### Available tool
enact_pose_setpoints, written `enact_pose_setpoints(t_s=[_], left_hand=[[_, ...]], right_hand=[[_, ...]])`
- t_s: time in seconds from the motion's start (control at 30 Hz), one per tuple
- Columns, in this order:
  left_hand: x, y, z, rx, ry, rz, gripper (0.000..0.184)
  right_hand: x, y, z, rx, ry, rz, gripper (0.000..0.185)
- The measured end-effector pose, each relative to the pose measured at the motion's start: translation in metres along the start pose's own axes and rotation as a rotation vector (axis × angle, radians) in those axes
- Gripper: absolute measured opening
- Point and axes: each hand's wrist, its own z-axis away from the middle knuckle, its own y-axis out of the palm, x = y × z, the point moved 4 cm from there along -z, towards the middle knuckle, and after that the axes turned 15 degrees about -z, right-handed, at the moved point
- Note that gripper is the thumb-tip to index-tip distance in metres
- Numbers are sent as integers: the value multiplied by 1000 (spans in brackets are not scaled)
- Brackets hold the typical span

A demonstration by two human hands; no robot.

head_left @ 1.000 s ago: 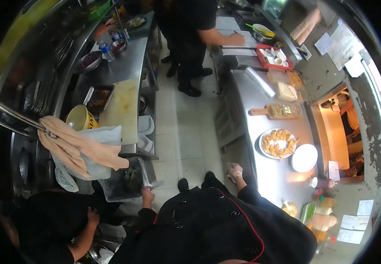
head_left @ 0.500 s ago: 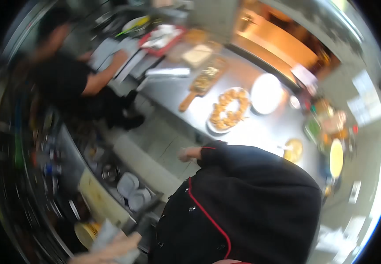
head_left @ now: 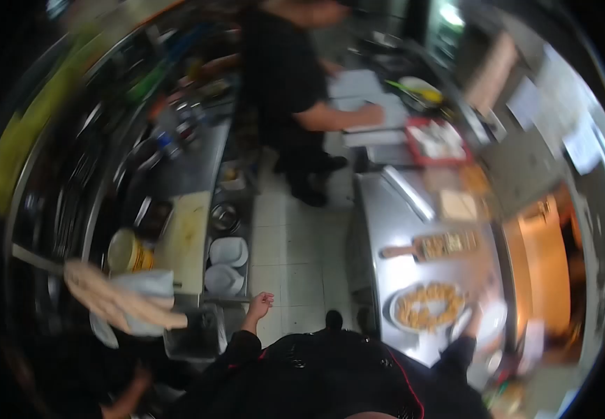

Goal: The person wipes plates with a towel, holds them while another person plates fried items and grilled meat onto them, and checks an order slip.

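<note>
My left hand (head_left: 262,305) hangs over the tiled floor in front of me, its fingers loosely bent and nothing visible in them. On my right, my right hand (head_left: 475,320) reaches over the steel table between an oval white dish (head_left: 397,319) and a white plate (head_left: 494,323). That hand is smeared by motion, so I cannot tell whether it grips the plate or only touches it. Golden-brown fried pieces (head_left: 421,297) lie in a ring in the dish. Beyond the dish lies a wooden paddle board (head_left: 400,251) with chopped food on it.
A co-worker in black (head_left: 285,77) stands ahead by white sheets (head_left: 358,94). Another person's arm (head_left: 117,297) reaches in from the left, near a yellow tub (head_left: 126,251) and cutting board (head_left: 185,241). White bowls (head_left: 227,279) sit beside the aisle. A red tray (head_left: 424,150) stands at the table's far end.
My view has swung left, so the table now lies on my right and the aisle ahead. My right hand has come into view by the white plate.
</note>
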Motion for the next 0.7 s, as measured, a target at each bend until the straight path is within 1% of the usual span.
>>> enact_pose_setpoints(t_s=[0.03,0.1,0.13,0.23,0.27,0.33,0.37,0.4,0.47,0.5,0.53,0.57,0.6,0.63,0.67,0.7], left_hand=[[-6,-3,3,-16,25,-33,19],[-23,-11,39,-66,-77,-111,18],[-28,-14,52,-78,-125,-159,18],[38,9,86,-119,-153,-229,19],[49,14,105,-89,-208,-257,20],[57,19,148,-56,-209,-380,21],[54,18,165,-35,-197,-448,21],[85,29,169,-18,-50,-617,22],[94,30,186,-11,-218,-522,22],[88,32,184,18,-268,-487,21],[80,32,187,19,-262,-446,21],[75,31,181,90,-227,-486,20],[65,30,180,121,129,-621,21],[73,32,168,132,-193,-281,18],[86,37,158,141,-184,-43,16],[110,40,134,323,-188,473,15]], right_hand=[[-41,-6,-7,12,102,93,31],[-97,-19,1,42,266,209,32],[-110,-20,2,48,303,228,32],[-137,-21,14,36,341,256,33],[-144,-23,18,24,345,267,34],[-152,-30,23,8,334,274,35],[-155,-32,26,1,328,273,35],[-159,-37,27,-14,319,263,35],[-174,-48,33,-37,315,260,36],[-190,-61,42,-60,322,258,37],[-211,-76,57,-76,329,266,37],[-237,-88,77,-78,340,280,37],[-256,-94,91,-79,352,301,38],[-273,-92,97,-68,342,318,38],[-288,-92,105,-51,335,354,39],[-295,-91,102,-29,290,380,39]])
